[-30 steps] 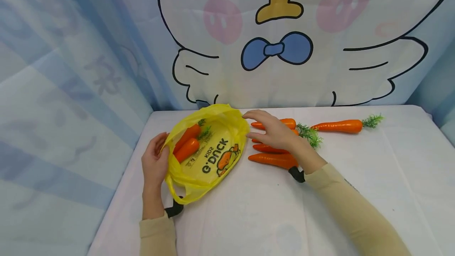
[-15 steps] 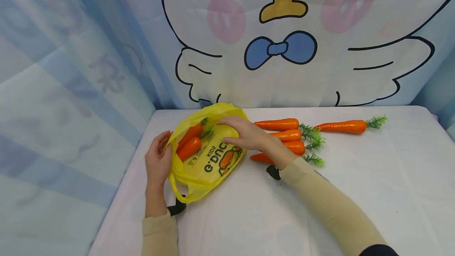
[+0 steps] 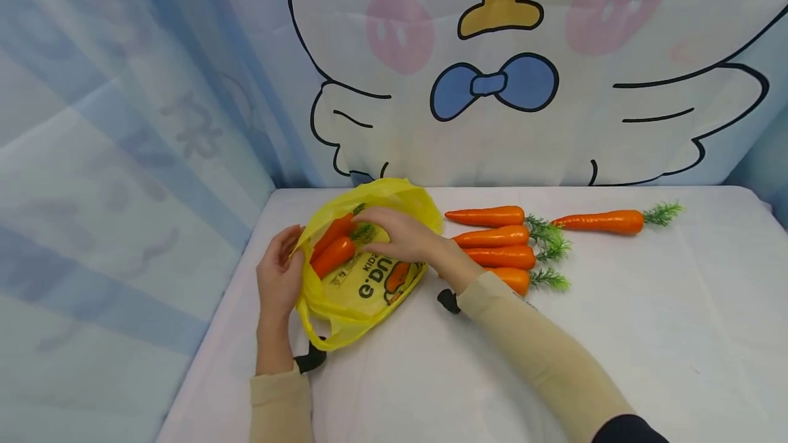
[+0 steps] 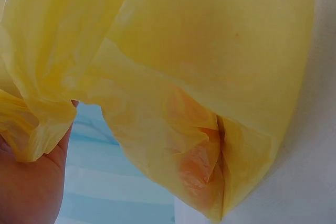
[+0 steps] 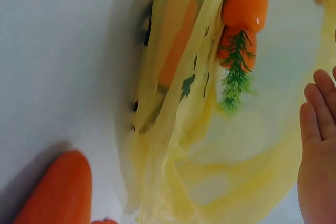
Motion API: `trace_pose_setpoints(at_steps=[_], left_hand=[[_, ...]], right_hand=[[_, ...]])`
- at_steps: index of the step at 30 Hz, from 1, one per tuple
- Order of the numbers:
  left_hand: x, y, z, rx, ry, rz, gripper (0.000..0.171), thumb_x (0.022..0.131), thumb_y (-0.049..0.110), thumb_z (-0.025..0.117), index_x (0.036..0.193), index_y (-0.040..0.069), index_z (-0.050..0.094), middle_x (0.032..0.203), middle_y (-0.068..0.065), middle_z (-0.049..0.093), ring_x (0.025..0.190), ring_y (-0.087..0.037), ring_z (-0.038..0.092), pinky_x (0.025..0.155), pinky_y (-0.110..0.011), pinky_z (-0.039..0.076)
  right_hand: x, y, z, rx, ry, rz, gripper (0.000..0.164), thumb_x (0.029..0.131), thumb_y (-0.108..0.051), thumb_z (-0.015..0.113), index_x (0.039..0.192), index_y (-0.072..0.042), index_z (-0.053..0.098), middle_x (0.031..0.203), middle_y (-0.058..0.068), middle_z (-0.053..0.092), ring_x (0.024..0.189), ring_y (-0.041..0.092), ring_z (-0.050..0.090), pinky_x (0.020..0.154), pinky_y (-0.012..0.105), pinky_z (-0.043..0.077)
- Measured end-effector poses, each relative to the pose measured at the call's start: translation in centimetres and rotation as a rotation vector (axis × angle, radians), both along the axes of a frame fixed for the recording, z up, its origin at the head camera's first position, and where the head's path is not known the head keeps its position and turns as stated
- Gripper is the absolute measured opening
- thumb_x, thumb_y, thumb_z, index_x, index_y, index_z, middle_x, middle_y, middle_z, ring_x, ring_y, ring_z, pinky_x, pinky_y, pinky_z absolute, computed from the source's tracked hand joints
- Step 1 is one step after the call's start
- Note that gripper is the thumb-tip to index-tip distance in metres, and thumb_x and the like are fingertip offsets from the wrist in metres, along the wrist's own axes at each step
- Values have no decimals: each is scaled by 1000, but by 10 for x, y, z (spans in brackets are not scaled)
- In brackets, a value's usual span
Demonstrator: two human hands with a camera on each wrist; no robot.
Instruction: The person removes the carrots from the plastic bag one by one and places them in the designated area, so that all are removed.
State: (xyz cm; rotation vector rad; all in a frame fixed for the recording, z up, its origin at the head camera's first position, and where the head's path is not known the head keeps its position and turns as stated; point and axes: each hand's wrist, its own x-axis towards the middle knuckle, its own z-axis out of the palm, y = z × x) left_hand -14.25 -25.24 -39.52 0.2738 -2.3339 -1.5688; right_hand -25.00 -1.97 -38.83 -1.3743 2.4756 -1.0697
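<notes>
A yellow plastic bag (image 3: 425,205) with a printed duck lies with its mouth spread toward me. My left hand (image 3: 278,282) grips the bag's left rim; in the left wrist view the thin plastic bunches between thumb and fingers. Inside the bag are two orange carrots, the nearer carrot (image 3: 334,256) overlapping the farther one (image 3: 331,232). My right hand (image 3: 399,234) reaches into the mouth, fingers extended close to the carrots' green tops. From the right wrist, this hand (image 5: 320,166) shows nearly straight fingers, apart from the carrot greens (image 5: 237,77), holding nothing.
Several carrots lie in a stack of rows right of the bag, the top carrot (image 3: 486,216) farthest back and the lowest carrot (image 3: 516,280) partly behind my right sleeve. Another carrot (image 3: 606,222) lies farther right. A printed curtain (image 3: 492,142) stands behind the white table (image 3: 665,333).
My right hand has moved left from above the carrots on the table into the bag's mouth. My left hand keeps its hold on the rim. The head view has shifted slightly.
</notes>
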Motion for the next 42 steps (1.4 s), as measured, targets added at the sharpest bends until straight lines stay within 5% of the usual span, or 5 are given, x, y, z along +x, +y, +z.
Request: trace_pose_setpoints(at_steps=[23,42], left_hand=[[2,3,-1,-17,9,-8,43,102,5,49,144,8,53,143,-6,56,131,-20,51,111,-39,40],[2,0,-1,-8,55,-15,43,101,4,50,143,9,54,141,-5,58,131,-21,52,111,-42,40]], right_hand=[[-9,-36,-23,134,-21,46,48,96,-22,71,141,-9,57,139,2,58,126,17,51,111,28,37],[-8,-59,-33,320,176,32,49,95,-30,72,141,-19,59,138,-2,60,127,21,52,112,32,37]])
